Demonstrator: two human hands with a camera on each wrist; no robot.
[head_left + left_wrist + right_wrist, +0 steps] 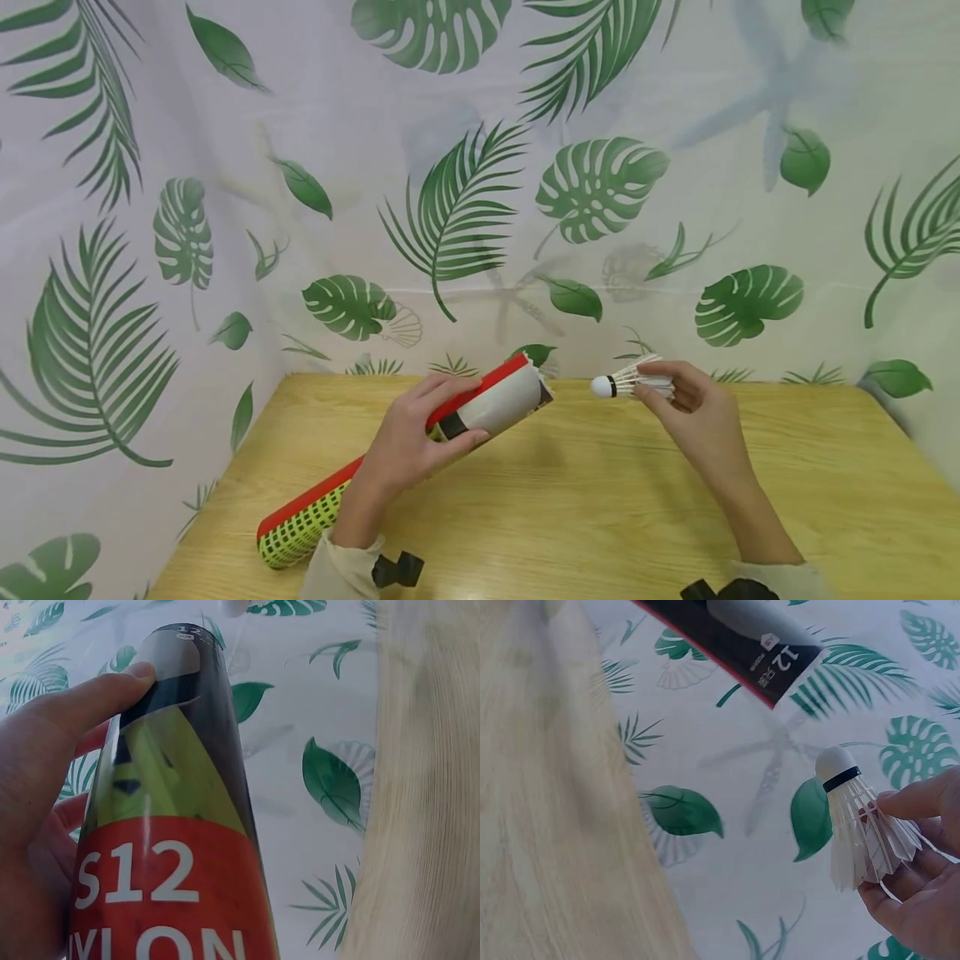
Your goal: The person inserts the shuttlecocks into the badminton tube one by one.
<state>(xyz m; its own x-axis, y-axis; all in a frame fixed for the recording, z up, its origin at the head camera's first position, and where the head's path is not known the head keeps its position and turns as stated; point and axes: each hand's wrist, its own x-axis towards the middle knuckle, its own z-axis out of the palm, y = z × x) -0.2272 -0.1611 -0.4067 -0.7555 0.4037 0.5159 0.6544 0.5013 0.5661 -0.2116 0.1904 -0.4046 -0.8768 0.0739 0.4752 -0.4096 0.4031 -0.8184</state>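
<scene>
My left hand [417,429] grips a long shuttlecock tube [307,515] near its upper end. The tube is red, yellow-green and grey, slants up to the right, and carries "S12 NYLON" lettering in the left wrist view. Its raised end points at the other hand. My right hand [705,421] pinches a white shuttlecock [602,386] by its skirt between thumb and fingers. The shuttlecock's rounded cork, ringed by a black band, faces the tube's end, with a gap between them. In the right wrist view the shuttlecock [847,802] sits below the tube's printed end [769,671].
A light wooden table [585,517] lies under both hands. Behind it and along the left hangs a white cloth [480,100] printed with green leaves. Black camera mounts [397,569] are on both wrists, at the sleeves.
</scene>
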